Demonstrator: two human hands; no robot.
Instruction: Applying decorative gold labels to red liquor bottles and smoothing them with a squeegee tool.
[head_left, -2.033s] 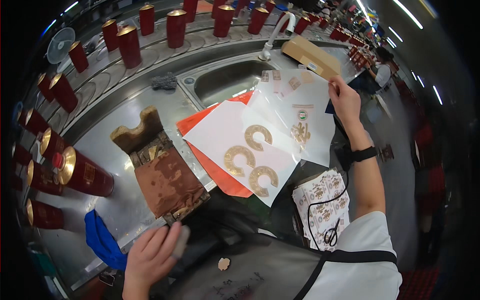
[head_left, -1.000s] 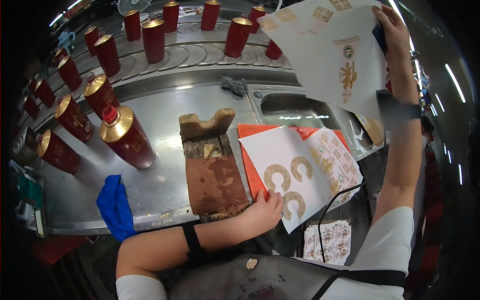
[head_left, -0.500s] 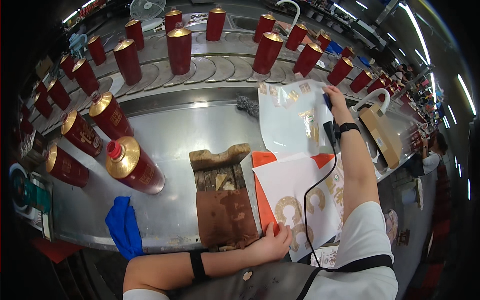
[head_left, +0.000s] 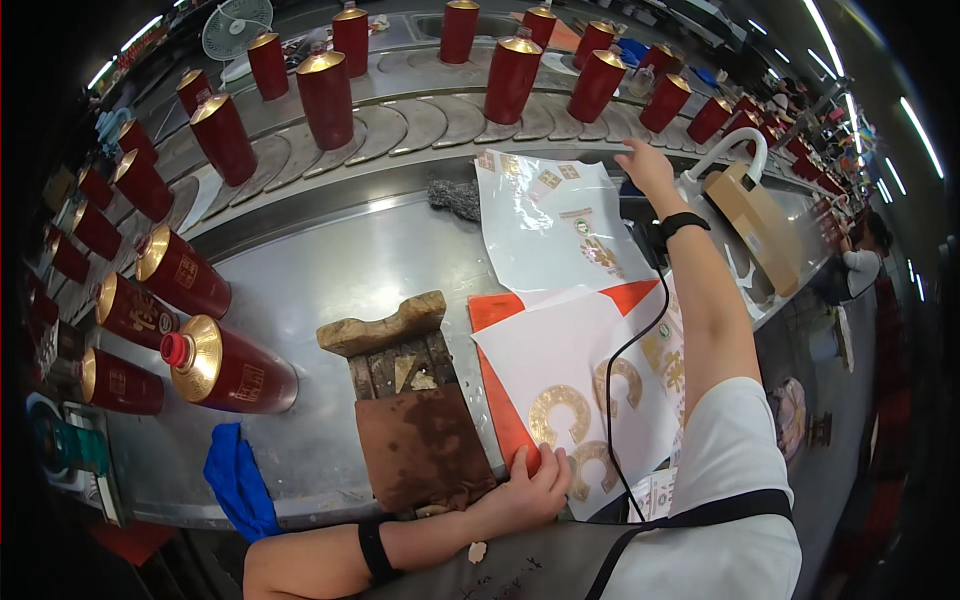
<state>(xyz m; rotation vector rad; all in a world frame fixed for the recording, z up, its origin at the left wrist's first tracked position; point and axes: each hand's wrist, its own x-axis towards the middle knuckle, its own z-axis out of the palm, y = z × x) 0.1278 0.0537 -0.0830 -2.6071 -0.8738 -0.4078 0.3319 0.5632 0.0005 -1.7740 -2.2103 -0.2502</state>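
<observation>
My left hand (head_left: 530, 488) rests with spread, slightly bent fingers on the near edge of an orange sheet (head_left: 495, 385) and a white sheet (head_left: 530, 345) bearing gold C-shaped pieces (head_left: 558, 415). My right hand (head_left: 650, 170) stretches its fingers past the far right corner of a glossy translucent sheet (head_left: 545, 225) with small gold stickers. Beneath that hand and wrist is a dark corded tool (head_left: 645, 238), partly hidden; its black cord (head_left: 610, 385) runs down over the papers. Left of the papers lies a wooden cradle (head_left: 385, 325) covered partly by a brown cloth (head_left: 420, 445).
Dark red bottles with gold shoulders stand at left, the nearest a red-capped bottle (head_left: 240, 370). More bottles ride a curved conveyor (head_left: 420, 125) behind. A blue cloth (head_left: 240, 480), grey scouring pad (head_left: 455, 198), cardboard box (head_left: 752, 225) and white curved pipe (head_left: 740, 140) surround the work.
My right hand has moved farther off, and its fingers have come away from the dark tool. My left hand stays on the papers. The view has shifted, so the bench things appear farther left.
</observation>
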